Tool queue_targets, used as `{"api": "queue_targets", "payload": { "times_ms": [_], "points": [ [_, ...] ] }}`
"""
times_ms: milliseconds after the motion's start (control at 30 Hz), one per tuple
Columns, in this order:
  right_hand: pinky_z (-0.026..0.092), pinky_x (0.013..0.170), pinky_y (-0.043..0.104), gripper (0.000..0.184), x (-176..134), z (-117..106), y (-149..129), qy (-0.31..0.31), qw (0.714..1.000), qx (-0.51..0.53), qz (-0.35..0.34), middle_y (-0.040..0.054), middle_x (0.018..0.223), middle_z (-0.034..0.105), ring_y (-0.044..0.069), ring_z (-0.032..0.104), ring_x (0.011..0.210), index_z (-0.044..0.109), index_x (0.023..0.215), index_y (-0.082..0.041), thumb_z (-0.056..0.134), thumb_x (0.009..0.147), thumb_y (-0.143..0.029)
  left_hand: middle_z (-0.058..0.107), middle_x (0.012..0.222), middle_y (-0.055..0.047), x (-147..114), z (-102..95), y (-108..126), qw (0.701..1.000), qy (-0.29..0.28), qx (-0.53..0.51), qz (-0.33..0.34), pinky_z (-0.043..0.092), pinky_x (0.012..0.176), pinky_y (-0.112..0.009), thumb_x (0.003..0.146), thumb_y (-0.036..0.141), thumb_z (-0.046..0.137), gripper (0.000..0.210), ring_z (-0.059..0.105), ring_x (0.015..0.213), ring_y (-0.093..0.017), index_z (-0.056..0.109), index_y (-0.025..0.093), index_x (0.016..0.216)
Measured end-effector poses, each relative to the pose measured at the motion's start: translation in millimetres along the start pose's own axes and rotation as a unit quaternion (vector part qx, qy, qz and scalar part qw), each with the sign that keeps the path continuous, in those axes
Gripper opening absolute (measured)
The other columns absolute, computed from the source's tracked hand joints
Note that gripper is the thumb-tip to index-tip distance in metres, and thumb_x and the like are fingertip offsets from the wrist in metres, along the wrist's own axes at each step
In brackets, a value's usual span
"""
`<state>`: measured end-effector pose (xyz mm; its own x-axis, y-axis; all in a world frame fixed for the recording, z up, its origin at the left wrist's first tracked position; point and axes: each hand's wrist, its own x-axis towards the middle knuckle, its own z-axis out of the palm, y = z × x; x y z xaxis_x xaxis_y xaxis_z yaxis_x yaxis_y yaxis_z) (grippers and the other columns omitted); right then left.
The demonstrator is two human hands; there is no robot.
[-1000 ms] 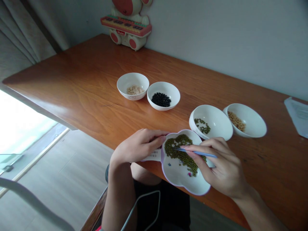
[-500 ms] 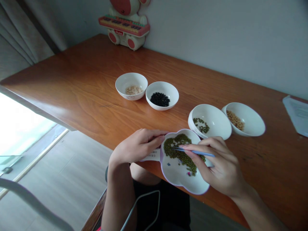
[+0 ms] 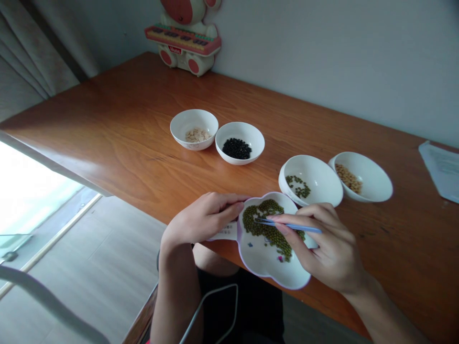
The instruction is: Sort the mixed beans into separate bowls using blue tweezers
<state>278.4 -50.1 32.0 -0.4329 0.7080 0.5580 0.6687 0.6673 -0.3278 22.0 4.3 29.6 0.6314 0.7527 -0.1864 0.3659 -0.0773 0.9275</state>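
Note:
My right hand [image 3: 324, 246] pinches blue tweezers [image 3: 296, 226], whose tips reach into the green mung beans [image 3: 274, 235] on a white, purple-rimmed, flower-shaped dish [image 3: 253, 260]. Whether a bean sits between the tips is too small to tell. My left hand [image 3: 204, 217] grips the dish at its handle, fingers along the left rim. Touching the dish's far side is a white bowl [image 3: 324, 184] with a few mung beans [image 3: 298, 186]. Beside it stands a bowl [image 3: 375, 179] of tan beans [image 3: 348, 179].
Farther back are a bowl of pale flat seeds [image 3: 197, 135] and a bowl of black beans [image 3: 236, 148]. A toy keyboard figure [image 3: 184, 40] stands against the wall. A clear plastic sheet or bag [image 3: 441, 167] lies at the right. The table's front edge runs under the dish.
The view has shifted slightly. The tweezer tips have moved a little left among the mung beans and look slightly more apart. My left hand stays on the dish.

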Motion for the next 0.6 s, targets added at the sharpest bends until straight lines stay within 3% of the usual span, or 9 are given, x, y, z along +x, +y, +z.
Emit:
{"api": "queue_targets", "payload": {
  "times_ms": [600],
  "points": [
    [0.051,0.077,0.033,0.025,-3.6,2.2,1.0,-0.002,1.000,-0.009,0.004,0.0029,0.091,0.076,0.014,0.064,0.080,0.071,0.110,-0.019,0.074,0.088,-0.006,0.080,0.123,-0.001,0.1,0.0,-0.2,1.000,-0.005,-0.022,0.009,0.055,0.084,-0.022,0.108,0.036,0.050,0.041,0.074,0.102,-0.018,0.069,0.022,0.141]
  ]
}}
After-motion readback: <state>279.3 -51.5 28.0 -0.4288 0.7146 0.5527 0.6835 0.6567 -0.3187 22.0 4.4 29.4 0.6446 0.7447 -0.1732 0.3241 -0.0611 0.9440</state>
